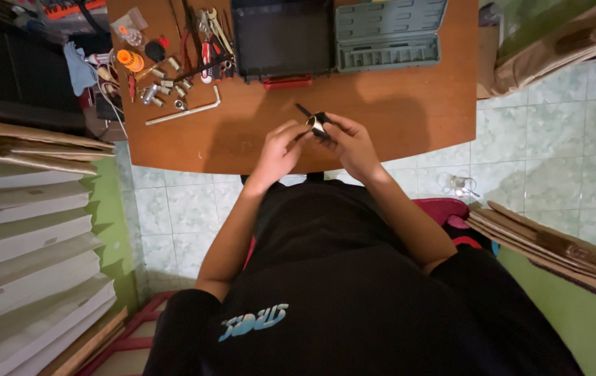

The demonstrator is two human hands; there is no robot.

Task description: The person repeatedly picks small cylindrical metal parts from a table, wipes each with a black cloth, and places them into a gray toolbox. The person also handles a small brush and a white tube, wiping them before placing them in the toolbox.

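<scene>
nearest the camera sat the person's dark shirt (326,278), both forearms running forward over the edge of the brown wooden table (409,104). the left hand (278,150) and right hand (349,143) met just above that table edge, close together. between them was a small shiny metal socket (317,124) fixed on a thin black handle (305,112) that poked out toward the far side. the right hand's fingers were curled and pinching the socket from the right; the left hand's fingertips were drawn together and touched it from the left. whether the left hand truly gripped it could not be told.

farther on, to the left, a long silver hex key (185,111) lay flat on the table, with a loose cluster of small metal sockets (166,87) just beyond it, and an orange round piece (130,60) near those. a heap of pliers and wrenches (209,42) lay beside an open black tool case (283,38), and its grey-green moulded tray (388,35) stood at the far right.
</scene>
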